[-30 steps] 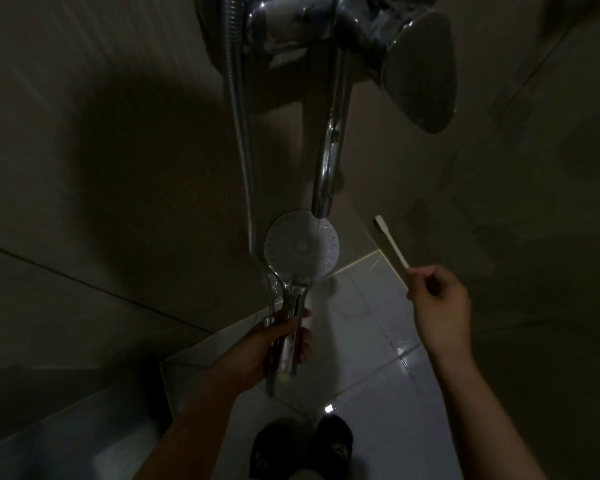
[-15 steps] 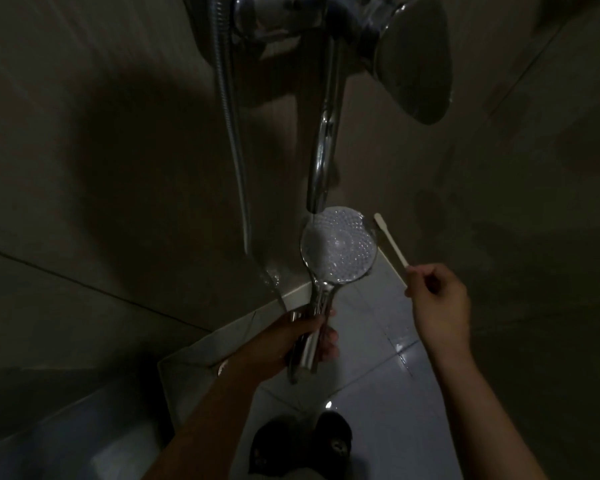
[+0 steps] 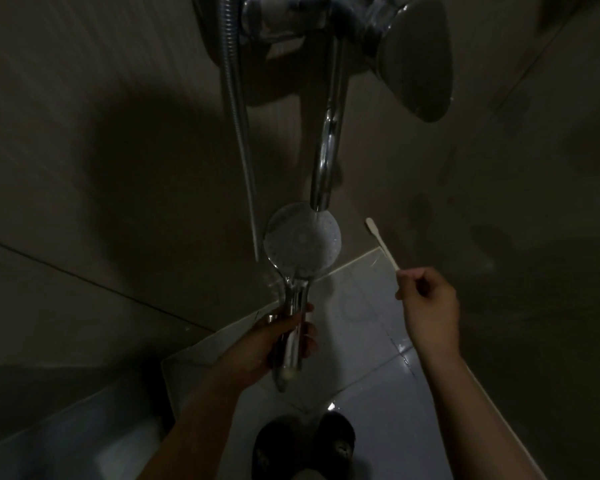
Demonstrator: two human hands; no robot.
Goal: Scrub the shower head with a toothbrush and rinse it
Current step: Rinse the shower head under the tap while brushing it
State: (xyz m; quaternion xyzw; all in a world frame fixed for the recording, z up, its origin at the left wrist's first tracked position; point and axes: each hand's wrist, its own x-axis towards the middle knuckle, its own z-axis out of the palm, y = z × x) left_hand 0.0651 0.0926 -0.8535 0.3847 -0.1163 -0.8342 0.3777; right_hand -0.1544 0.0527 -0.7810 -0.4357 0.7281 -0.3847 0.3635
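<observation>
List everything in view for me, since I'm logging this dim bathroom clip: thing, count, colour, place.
shower head: 1, chrome with pale spray face, centre, under the spout, held by its handle
toothbrush: 1, white, right of the shower head, apart from it
tap spout: 1, chrome, running down from the mixer at top
mixer lever: 1, grey metal, top right
shower hose: 1, chrome, left of the spout
wall tiles: several, dull beige
floor tiles: several, white, glossy
slippers: 2, black, bottom centre
left hand: 1, gripping the handle
right hand: 1, holding the toothbrush
</observation>
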